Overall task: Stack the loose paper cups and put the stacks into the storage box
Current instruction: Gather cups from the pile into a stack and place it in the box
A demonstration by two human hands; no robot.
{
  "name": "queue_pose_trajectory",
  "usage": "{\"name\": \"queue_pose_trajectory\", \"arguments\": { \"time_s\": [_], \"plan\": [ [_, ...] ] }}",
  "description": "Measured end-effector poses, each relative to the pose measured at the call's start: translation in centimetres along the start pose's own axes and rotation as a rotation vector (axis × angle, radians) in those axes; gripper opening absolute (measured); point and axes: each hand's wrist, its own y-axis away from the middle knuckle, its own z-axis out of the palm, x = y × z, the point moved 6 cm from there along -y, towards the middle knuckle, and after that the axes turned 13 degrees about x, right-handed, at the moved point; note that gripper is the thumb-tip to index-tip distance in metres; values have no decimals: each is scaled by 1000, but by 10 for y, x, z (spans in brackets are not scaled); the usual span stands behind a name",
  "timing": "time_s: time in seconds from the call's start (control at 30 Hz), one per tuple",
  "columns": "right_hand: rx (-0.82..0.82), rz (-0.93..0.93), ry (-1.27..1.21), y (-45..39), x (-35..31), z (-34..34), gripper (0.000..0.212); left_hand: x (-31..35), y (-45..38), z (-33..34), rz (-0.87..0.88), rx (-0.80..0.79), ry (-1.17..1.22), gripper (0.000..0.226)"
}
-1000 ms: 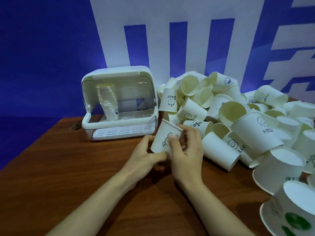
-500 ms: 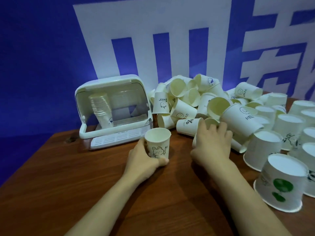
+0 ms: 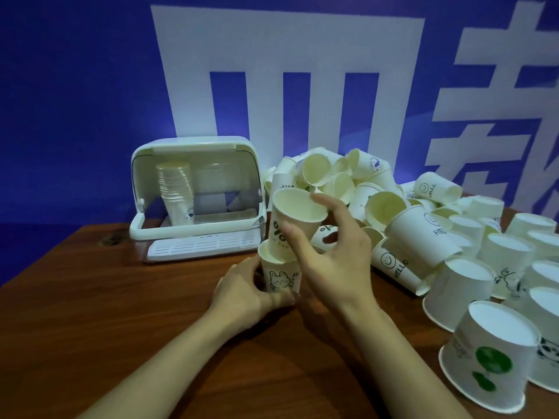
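Since half a second ago the right hand [image 3: 329, 255] has left the pile and now pinches a second cup [image 3: 295, 225] between thumb and fingers, its base tilted into the mouth of the rabbit cup [image 3: 279, 278]. Just below that pinch, the left hand [image 3: 245, 291] curls around the rabbit cup (upright on the table [image 3: 90, 313]). Two cups are in hand; one stack [image 3: 177, 195] stands in the storage box [image 3: 196, 201] beyond-left, and the loose pile [image 3: 423, 225] is too many to count.
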Motion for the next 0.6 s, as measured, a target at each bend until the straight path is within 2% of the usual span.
{"name": "queue_pose_trajectory", "arguments": {
  "time_s": [0.13, 0.2, 0.27, 0.37, 0.43, 0.5, 0.6],
  "plan": [
    [-245, -7, 215, 14, 16, 23, 71, -2, -2, 3, 49, -25, -24, 80],
    [-310, -5, 264, 21, 19, 28, 80, -2, -1, 4, 69, -40, -46, 79],
    [-273, 36, 229, 22, 20, 24, 76, -1, 0, 2, 69, -15, 36, 83],
    [-180, 83, 234, 16, 23, 16, 54, 1, 0, -4, 52, 26, 124, 66],
    [-192, 77, 293, 16, 28, 18, 45, 3, -1, -4, 74, 33, 122, 60],
    [-216, 68, 334, 20, 34, 23, 41, 2, -2, -4, 83, 31, 117, 58],
    [-201, 65, 328, 25, 38, 27, 50, 0, -3, -4, 72, 25, 118, 61]
  ]
}}
